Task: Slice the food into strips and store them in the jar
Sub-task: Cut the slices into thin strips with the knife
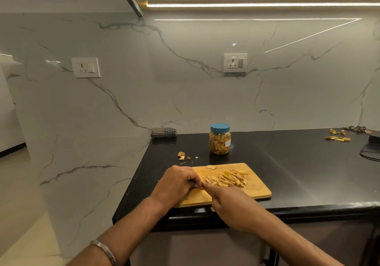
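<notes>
Slicing on wooden cutting board (257, 189), near worktop (287, 162) front edge. Left hand (176, 185) curled, pinching small food piece, mostly hidden. Right hand (232, 206) wrapped round what looks like knife handle; blade barely visible. Pale yellow strips (228, 180) heaped mid-board: thin, light, likely limp, best gathered in loose pinches. Clear jar (220, 140), blue lid on, behind board; smooth, rigid, grip round sides.

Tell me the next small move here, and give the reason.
Probably finish the cut: the left hand and right hand meet over a small piece at the cutting board near edge, a pile of strips lies beside them, and the jar behind is lidded.
</notes>
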